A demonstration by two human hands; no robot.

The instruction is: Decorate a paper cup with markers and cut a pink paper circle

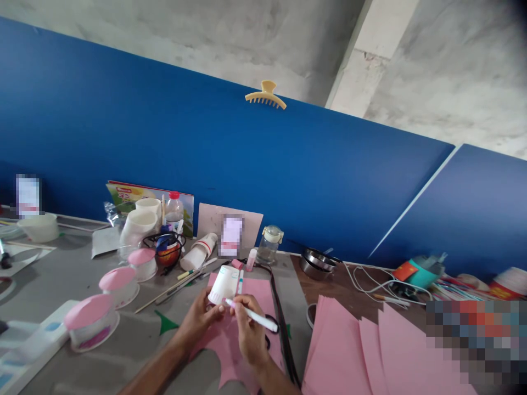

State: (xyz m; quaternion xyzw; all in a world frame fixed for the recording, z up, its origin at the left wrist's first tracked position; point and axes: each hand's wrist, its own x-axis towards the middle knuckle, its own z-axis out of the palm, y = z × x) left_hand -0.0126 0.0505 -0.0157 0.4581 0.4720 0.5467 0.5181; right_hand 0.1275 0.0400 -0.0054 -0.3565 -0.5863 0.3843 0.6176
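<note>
My left hand grips the white paper cup, fingers curled round its near end, over the pink paper. My right hand has its fingers closed on 1 marker; whether the tip touches the cup, I can't tell. Squeezing hard could dent the wall; a slipping grip could smear ink.
</note>
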